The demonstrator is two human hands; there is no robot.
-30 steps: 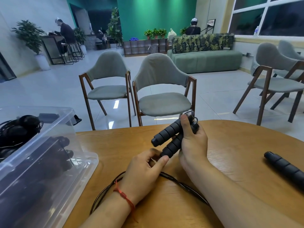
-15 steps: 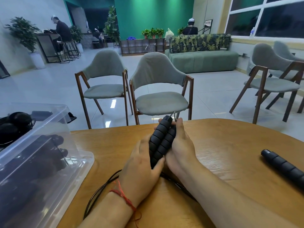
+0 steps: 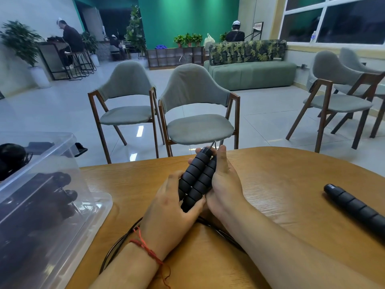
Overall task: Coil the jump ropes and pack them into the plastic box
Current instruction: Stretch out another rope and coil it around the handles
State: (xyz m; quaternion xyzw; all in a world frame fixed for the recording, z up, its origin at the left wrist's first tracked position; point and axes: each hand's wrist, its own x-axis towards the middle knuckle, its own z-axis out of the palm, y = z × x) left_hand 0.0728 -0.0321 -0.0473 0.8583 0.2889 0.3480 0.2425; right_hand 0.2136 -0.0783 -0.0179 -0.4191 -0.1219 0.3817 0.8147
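Black cord lies loose on the wooden table beneath my wrists, nearest to me and not yet coiled. A red thread circles my left wrist. Just ahead, my left hand wraps the near ends of the two foam handles and my right hand clasps them from the other side, thumb laid along them; both hands are grasping. A second ago the right hand alone held the handles tilted up and away while the left pinched at their lower ends. Now they sit side by side, pressed together between both palms, pointing away from me; I judge the pair squared up and ready for the cord to be wound. The plastic box stands well to the left of my left hand, with dark bundles showing through its wall. A second rope's handle lies well to the right of my right hand. A grey chair stands beyond my fingertips. Nothing near carries a brand or label; a far sign is too small to read.
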